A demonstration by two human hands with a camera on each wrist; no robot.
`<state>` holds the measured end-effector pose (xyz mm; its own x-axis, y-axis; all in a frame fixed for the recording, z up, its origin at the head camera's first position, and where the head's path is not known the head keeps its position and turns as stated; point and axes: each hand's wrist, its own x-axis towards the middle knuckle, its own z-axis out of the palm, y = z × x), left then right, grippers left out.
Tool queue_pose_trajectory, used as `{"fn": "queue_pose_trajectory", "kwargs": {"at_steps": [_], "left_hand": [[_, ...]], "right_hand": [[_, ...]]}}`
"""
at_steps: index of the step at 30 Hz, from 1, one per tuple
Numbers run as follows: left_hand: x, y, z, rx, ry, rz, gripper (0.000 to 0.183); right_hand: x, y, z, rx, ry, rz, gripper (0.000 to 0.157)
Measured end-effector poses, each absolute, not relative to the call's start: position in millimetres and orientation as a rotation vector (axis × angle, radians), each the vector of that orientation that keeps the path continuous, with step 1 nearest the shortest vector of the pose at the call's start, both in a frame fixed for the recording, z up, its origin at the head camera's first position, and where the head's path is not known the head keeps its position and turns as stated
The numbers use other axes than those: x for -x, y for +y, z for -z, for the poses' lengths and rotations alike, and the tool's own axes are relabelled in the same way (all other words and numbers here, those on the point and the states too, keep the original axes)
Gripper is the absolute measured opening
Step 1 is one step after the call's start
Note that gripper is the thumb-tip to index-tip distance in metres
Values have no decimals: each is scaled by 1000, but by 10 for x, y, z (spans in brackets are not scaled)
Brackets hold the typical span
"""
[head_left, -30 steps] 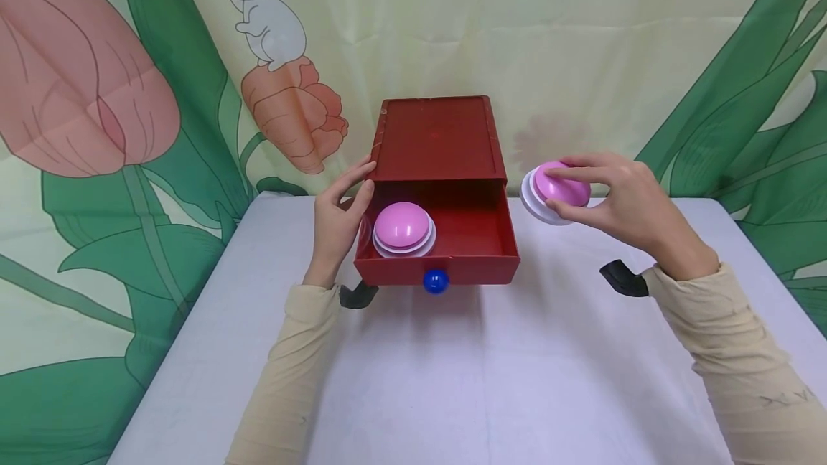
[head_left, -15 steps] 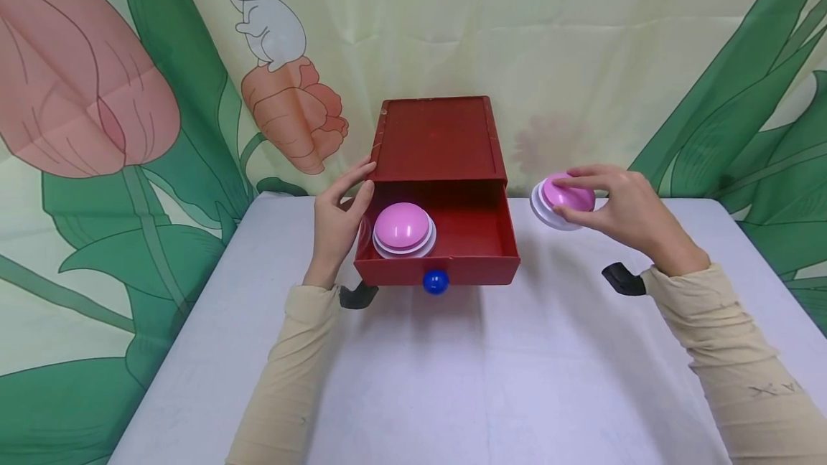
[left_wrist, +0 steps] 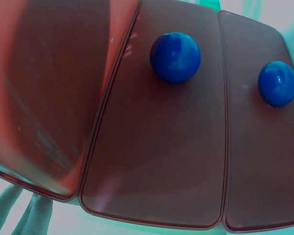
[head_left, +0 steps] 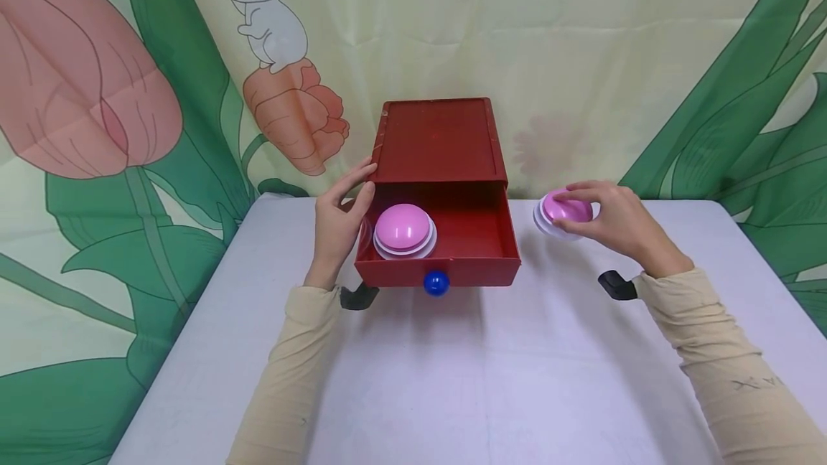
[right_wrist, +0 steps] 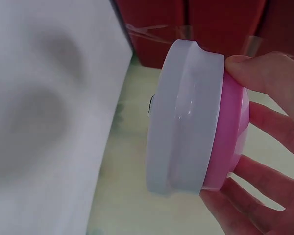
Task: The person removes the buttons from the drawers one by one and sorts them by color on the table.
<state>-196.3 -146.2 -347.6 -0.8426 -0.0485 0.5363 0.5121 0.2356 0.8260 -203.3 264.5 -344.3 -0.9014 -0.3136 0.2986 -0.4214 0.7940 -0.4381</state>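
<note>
My right hand (head_left: 617, 224) pinches a round push button (head_left: 568, 211) with a pink dome and white base, right of the red drawer cabinet (head_left: 439, 138). In the right wrist view the thumb and fingertips grip around the pink part, and the white base (right_wrist: 186, 117) hangs apart from the table. My left hand (head_left: 339, 224) rests against the cabinet's left side, fingers extended and thumb near the front edge. The top drawer (head_left: 472, 271) is pulled out. Inside its left part sits a second pink-and-white push button (head_left: 403, 228).
A blue knob (head_left: 436, 283) sticks out from the pulled-out drawer. Lower drawer fronts (left_wrist: 157, 147) with blue knobs appear in the left wrist view. A white cloth (head_left: 491, 379) covers the table, and a printed curtain (head_left: 581, 41) hangs behind.
My right hand has moved down toward the table with the push button, which also shifts slightly right. The left hand, the cabinet and the button in the drawer have stayed put.
</note>
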Motion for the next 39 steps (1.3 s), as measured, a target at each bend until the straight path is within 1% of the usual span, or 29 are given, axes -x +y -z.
{"fn": "queue_pose_trajectory", "kwargs": {"at_steps": [10, 17, 20, 32, 39], "left_hand": [[1954, -1455, 3464, 402, -2075, 1661, 37], [1752, -1372, 3234, 385, -2109, 1660, 37], [1742, -1368, 3226, 376, -2112, 1660, 36], [1728, -1357, 3189, 413, -2094, 1665, 37], [1710, -1361, 3177, 398, -2101, 1671, 37]], "right_hand": [[2125, 2745, 3671, -507, -2872, -768, 45], [2169, 2826, 3836, -521, -2879, -777, 45], [2181, 2842, 3899, -530, -2884, -774, 44], [2203, 2839, 4027, -500, -2944, -813, 43], [2227, 2833, 4093, -468, -3001, -856, 46]]}}
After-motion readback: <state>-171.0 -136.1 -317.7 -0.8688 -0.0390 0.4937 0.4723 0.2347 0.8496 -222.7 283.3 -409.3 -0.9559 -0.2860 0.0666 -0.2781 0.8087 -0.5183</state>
